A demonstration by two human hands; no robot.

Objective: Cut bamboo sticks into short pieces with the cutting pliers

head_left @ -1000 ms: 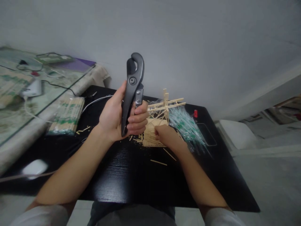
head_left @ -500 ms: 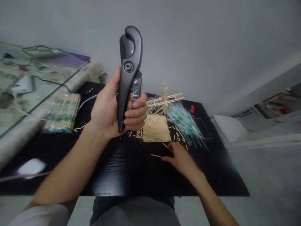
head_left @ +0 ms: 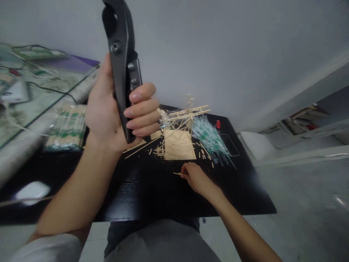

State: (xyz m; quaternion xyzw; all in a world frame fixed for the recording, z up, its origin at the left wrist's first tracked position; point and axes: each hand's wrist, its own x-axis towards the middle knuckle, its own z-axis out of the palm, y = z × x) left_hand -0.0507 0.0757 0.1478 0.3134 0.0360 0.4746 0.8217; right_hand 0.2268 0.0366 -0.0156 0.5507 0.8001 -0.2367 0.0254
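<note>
Several sticks (head_left: pixel 205 150) between panel (head_left: pixel 180 147) and bag (head_left: pixel 211 137)

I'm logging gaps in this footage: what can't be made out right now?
All in the head view:
Black cutter: tip cut off by the top edge; one handle partly hidden by the left hand.
Thin stick: one end hidden by the right hand; grip too small to tell.
Packet at left: green print too blurred to read.

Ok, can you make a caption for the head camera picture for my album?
The left hand holds up a dark cutter while the right hand touches a thin stick at the black table.
</note>
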